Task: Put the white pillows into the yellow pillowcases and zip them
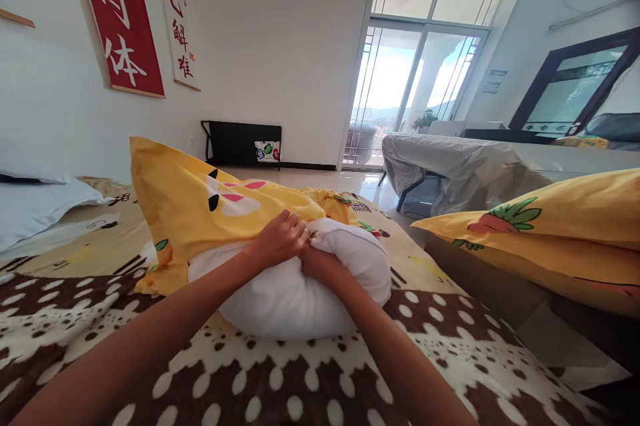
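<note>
A plump white pillow (295, 309) lies on the bed in front of me, partly covered by a yellow pillowcase (185, 206) with a cartoon face and carrot prints. My left hand (283, 239) is closed at the pillow's upper side, along the edge of the pillowcase. Right beside it, my right hand (320, 263) is also closed, pressed into a fold of the white fabric. The two hands touch or nearly touch, and the exact bit of cloth between the fingertips is hidden.
Under the pillow spreads a brown and cream patterned blanket (200, 383). Another yellow pillow (560, 226) is at the right, and a white pillow (45, 206) at the left. Beyond stand a plastic-covered table (440, 153) and a black folded item (235, 143) against the wall.
</note>
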`<state>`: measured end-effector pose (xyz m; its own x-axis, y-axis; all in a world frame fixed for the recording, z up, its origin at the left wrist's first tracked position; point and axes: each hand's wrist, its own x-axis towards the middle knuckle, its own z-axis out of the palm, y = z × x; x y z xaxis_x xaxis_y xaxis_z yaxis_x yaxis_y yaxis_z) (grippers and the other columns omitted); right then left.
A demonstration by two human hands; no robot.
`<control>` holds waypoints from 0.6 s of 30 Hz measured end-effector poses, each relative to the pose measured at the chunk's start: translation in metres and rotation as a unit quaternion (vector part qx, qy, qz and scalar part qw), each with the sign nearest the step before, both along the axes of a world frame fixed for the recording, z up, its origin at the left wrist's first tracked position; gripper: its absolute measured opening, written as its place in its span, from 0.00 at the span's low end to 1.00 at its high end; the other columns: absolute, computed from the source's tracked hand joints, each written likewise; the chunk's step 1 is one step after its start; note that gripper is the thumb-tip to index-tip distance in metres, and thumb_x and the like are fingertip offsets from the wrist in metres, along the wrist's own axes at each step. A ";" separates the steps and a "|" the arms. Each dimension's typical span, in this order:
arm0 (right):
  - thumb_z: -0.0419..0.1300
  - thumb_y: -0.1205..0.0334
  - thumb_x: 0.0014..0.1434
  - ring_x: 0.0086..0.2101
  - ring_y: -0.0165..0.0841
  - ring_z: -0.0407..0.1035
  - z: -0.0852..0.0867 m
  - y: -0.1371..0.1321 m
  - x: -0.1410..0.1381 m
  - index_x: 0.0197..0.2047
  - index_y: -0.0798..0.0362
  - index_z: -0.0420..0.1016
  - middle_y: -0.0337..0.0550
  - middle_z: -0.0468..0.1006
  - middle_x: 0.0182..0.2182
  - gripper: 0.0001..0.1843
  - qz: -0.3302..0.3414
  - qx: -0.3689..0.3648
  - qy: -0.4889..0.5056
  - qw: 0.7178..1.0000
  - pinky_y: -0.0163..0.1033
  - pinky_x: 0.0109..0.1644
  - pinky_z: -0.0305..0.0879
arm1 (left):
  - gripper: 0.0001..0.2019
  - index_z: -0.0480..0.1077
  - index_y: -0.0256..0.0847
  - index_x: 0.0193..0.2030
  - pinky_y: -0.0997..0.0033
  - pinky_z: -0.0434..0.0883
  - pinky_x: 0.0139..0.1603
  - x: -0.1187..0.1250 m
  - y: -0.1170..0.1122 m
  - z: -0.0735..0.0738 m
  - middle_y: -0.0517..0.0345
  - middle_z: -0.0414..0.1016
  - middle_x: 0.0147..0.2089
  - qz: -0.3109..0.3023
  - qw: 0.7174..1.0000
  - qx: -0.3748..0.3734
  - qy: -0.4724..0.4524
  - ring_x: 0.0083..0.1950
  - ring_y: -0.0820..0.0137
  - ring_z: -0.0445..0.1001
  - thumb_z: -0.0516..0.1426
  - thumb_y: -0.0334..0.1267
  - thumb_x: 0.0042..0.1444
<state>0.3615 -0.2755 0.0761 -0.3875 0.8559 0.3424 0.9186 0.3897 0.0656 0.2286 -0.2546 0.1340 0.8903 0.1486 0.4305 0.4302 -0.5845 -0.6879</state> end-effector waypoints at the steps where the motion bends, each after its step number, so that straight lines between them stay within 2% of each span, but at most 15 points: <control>1: 0.49 0.77 0.50 0.44 0.38 0.69 0.003 0.002 0.011 0.46 0.58 0.69 0.53 0.74 0.44 0.20 -0.005 -0.005 0.008 1.000 0.39 0.50 0.63 | 0.16 0.71 0.36 0.32 0.63 0.57 0.35 -0.010 -0.004 -0.003 0.52 0.69 0.29 -0.013 1.000 0.023 0.015 0.34 0.65 0.65 0.43 0.27 0.62; 4: 0.49 0.76 0.48 0.47 0.38 0.68 0.011 0.004 0.034 0.51 0.57 0.66 0.53 0.70 0.50 0.25 -0.003 -0.022 0.032 0.999 0.38 0.49 0.64 | 0.14 0.69 0.39 0.33 0.63 0.58 0.37 -0.040 -0.010 -0.005 0.55 0.68 0.30 -0.013 0.998 0.061 0.002 0.35 0.66 0.65 0.44 0.26 0.62; 6: 0.49 0.75 0.48 0.49 0.39 0.67 0.015 0.003 0.043 0.54 0.55 0.64 0.52 0.68 0.52 0.28 -0.006 -0.034 0.044 0.998 0.38 0.48 0.64 | 0.14 0.69 0.40 0.33 0.62 0.59 0.41 -0.063 -0.008 -0.003 0.53 0.69 0.33 0.036 0.995 0.062 -0.063 0.37 0.65 0.66 0.45 0.25 0.61; 8: 0.50 0.73 0.49 0.50 0.40 0.66 0.018 0.005 0.050 0.59 0.53 0.60 0.52 0.67 0.54 0.32 -0.040 -0.039 0.062 0.997 0.39 0.49 0.63 | 0.14 0.68 0.40 0.32 0.60 0.59 0.40 -0.088 -0.004 -0.004 0.52 0.69 0.33 0.105 0.986 0.063 -0.117 0.37 0.63 0.66 0.45 0.25 0.61; 11: 0.51 0.70 0.52 0.54 0.44 0.63 0.024 0.010 0.056 0.66 0.49 0.51 0.54 0.62 0.58 0.37 -0.116 -0.038 0.079 0.989 0.41 0.49 0.64 | 0.13 0.68 0.40 0.28 0.62 0.59 0.34 -0.121 0.000 -0.021 0.51 0.69 0.29 0.172 0.977 0.061 -0.109 0.32 0.64 0.67 0.46 0.27 0.60; 14: 0.50 0.70 0.55 0.58 0.49 0.56 0.031 0.003 0.043 0.66 0.50 0.53 0.57 0.61 0.58 0.34 -0.155 0.040 0.054 0.986 0.49 0.53 0.60 | 0.13 0.68 0.39 0.28 0.66 0.59 0.30 -0.139 0.004 -0.047 0.53 0.68 0.27 0.185 0.977 0.017 -0.105 0.29 0.66 0.68 0.47 0.26 0.59; 16: 0.47 0.70 0.58 0.61 0.50 0.49 0.030 -0.014 0.021 0.65 0.54 0.55 0.59 0.59 0.60 0.30 -0.109 0.134 0.026 0.985 0.54 0.58 0.51 | 0.13 0.69 0.38 0.29 0.67 0.59 0.29 -0.141 0.008 -0.058 0.52 0.70 0.29 0.196 0.972 -0.016 -0.130 0.29 0.66 0.69 0.46 0.25 0.58; 18: 0.46 0.67 0.62 0.62 0.48 0.46 0.023 -0.037 -0.006 0.64 0.53 0.57 0.56 0.59 0.61 0.26 0.013 0.180 -0.010 0.984 0.55 0.61 0.45 | 0.12 0.69 0.37 0.30 0.67 0.59 0.28 -0.138 0.013 -0.059 0.52 0.71 0.30 0.206 0.966 -0.042 -0.149 0.30 0.65 0.70 0.47 0.25 0.57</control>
